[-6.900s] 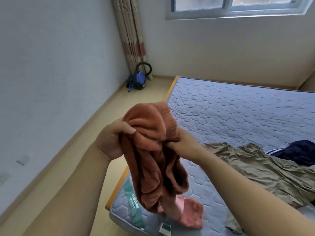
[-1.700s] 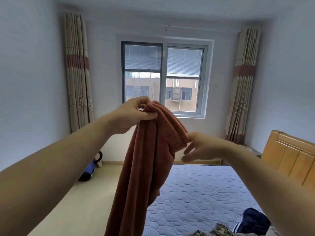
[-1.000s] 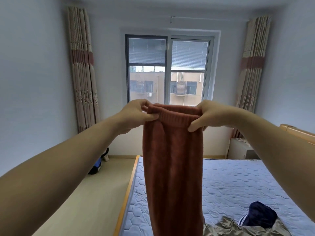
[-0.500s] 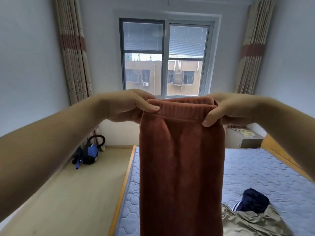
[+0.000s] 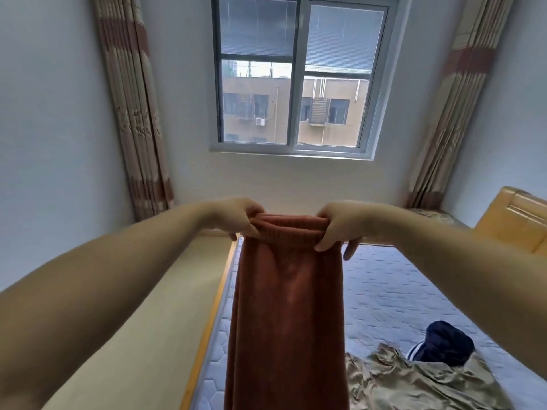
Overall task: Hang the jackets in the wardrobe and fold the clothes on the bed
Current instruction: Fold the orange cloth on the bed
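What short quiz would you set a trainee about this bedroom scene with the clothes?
1. True or false: the left hand and right hand both grip the ribbed top edge of the hanging rust-brown knitted garment.
2. Which lies on the quilted pale-blue mattress? A) a crumpled olive-green shiny garment B) a red pillow C) a laptop
3. Fill in: the bundled cloth garment beside the olive one is dark ____.
Key: 1 true; 2 A; 3 navy.
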The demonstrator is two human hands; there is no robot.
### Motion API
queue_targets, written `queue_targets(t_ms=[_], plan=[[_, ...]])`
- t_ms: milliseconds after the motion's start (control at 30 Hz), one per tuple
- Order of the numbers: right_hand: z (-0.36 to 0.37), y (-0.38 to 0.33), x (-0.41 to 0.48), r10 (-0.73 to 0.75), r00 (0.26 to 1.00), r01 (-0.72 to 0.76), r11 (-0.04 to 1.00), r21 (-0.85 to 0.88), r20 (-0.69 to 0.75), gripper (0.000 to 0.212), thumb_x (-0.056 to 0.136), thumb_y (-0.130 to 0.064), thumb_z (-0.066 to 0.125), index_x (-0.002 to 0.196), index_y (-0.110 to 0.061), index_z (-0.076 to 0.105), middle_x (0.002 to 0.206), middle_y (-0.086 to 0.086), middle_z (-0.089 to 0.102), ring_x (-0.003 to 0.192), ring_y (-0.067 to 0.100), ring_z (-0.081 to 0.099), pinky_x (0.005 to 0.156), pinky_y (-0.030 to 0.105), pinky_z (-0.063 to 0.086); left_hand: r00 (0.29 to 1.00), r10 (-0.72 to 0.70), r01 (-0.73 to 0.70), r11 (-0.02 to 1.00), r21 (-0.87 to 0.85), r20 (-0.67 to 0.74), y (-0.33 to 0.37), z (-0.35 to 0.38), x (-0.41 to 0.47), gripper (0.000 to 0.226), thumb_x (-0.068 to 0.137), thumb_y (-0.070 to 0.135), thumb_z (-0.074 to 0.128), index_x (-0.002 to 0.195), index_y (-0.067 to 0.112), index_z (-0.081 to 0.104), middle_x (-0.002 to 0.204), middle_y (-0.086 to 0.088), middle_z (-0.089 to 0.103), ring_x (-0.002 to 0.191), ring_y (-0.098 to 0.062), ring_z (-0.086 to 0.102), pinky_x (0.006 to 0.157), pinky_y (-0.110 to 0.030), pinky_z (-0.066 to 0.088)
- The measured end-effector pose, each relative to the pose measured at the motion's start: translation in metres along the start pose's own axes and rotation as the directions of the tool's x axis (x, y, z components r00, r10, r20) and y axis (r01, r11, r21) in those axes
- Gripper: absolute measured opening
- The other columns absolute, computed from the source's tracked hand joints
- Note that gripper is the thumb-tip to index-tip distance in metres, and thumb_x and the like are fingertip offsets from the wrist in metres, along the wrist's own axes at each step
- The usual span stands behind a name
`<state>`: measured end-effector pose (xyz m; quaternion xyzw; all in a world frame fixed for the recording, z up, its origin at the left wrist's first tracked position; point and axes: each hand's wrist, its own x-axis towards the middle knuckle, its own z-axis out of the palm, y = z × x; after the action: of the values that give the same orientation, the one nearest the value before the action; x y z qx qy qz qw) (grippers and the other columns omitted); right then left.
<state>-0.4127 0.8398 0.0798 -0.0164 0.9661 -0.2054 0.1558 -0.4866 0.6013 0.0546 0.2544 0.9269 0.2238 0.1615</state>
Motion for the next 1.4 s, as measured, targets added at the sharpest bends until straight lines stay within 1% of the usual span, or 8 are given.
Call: queue_targets(t_ms=[133,233,500,700,867,1000,1200,1400], plan=[[0.004,-0.003,0.071,0.119,0.911,-0.013,0.965,0.26,-0.396,0.042,0.088,-0.001,0.065,0.127,-0.013,0.057,0.124,0.014,0.056,0.08,0.04,0.072,0.063,0.046,0.063,0.907,0.078,0.042,0.961,0.273,-0.414,-0.005,-0.007,0.044,0.008,0.092,0.02,0.061,0.1,0.021,0.06,0.107,-0.009,0.069,0.096,-0.029,0.061,0.072,-0.029,0.04],[-0.02,-0.01,0.077,-0.039,0.751,0.141,0.985,0.103,-0.659,0.022,0.085,-0.006,0.064,0.1,-0.019,0.055,0.101,0.009,0.062,0.088,0.035,0.064,0.067,0.034,0.05,0.835,0.11,-0.006,0.981,0.192,-0.54,0.007,-0.045,0.046,0.033,0.084,0.003,0.061,0.114,0.018,0.062,0.107,-0.009,0.067,0.1,-0.032,0.063,0.077,-0.032,0.047],[-0.05,-0.039,0.027,-0.306,0.383,0.445,0.888,-0.116,-0.872,0.023,0.09,-0.007,0.061,0.087,-0.017,0.04,0.082,0.004,0.055,0.07,0.025,0.046,0.054,0.03,0.033,0.486,0.317,-0.207,0.947,0.245,-0.814,0.043,-0.097,0.0,0.046,0.087,-0.002,0.048,0.127,0.02,0.059,0.114,-0.01,0.062,0.095,-0.02,0.052,0.083,-0.025,0.035],[0.03,-0.013,0.018,-0.338,0.546,0.424,0.901,-0.096,-0.767,0.024,0.087,-0.016,0.069,0.088,-0.02,0.046,0.084,0.005,0.061,0.07,0.025,0.051,0.057,0.029,0.035,0.576,0.278,-0.238,0.957,0.167,-0.768,-0.008,-0.009,-0.025,0.046,0.081,-0.005,0.056,0.123,0.015,0.06,0.11,-0.006,0.061,0.097,-0.021,0.054,0.085,-0.029,0.041],[0.182,0.039,0.035,-0.342,0.809,0.38,0.925,-0.018,-0.478,0.031,0.082,-0.017,0.07,0.106,-0.008,0.053,0.087,0.0,0.055,0.07,0.024,0.052,0.057,0.017,0.037,0.795,0.079,-0.106,0.994,-0.01,-0.601,-0.105,0.15,-0.033,0.042,0.077,0.003,0.07,0.112,0.024,0.062,0.104,-0.005,0.067,0.095,-0.027,0.064,0.081,-0.031,0.048],[0.328,0.09,0.046,-0.198,0.963,0.204,0.979,0.011,-0.182,0.026,0.082,-0.013,0.067,0.09,-0.013,0.042,0.084,0.007,0.052,0.082,0.037,0.058,0.06,0.034,0.03,0.928,-0.119,0.068,0.986,-0.154,-0.353,-0.157,0.29,-0.055,0.033,0.079,0.003,0.074,0.109,0.012,0.067,0.104,-0.014,0.068,0.093,-0.03,0.063,0.072,-0.026,0.038],[0.49,0.13,0.014,0.0,0.989,0.027,0.983,-0.179,0.149,0.028,0.083,-0.01,0.055,0.096,-0.02,0.032,0.101,0.008,0.056,0.094,0.036,0.059,0.064,0.039,0.04,0.969,-0.245,0.245,0.966,-0.081,0.013,-0.201,0.449,-0.097,0.035,0.077,-0.004,0.054,0.106,0.016,0.058,0.11,-0.012,0.059,0.101,-0.032,0.059,0.083,-0.04,0.049],[0.55,0.139,-0.031,0.01,0.982,0.042,0.964,-0.264,0.191,0.026,0.086,-0.012,0.057,0.105,-0.018,0.04,0.109,0.007,0.058,0.104,0.033,0.056,0.064,0.038,0.038,0.949,-0.283,0.288,0.957,-0.021,0.138,-0.205,0.502,-0.14,0.037,0.076,-0.004,0.053,0.107,0.016,0.054,0.11,-0.007,0.054,0.1,-0.029,0.055,0.084,-0.04,0.048]])
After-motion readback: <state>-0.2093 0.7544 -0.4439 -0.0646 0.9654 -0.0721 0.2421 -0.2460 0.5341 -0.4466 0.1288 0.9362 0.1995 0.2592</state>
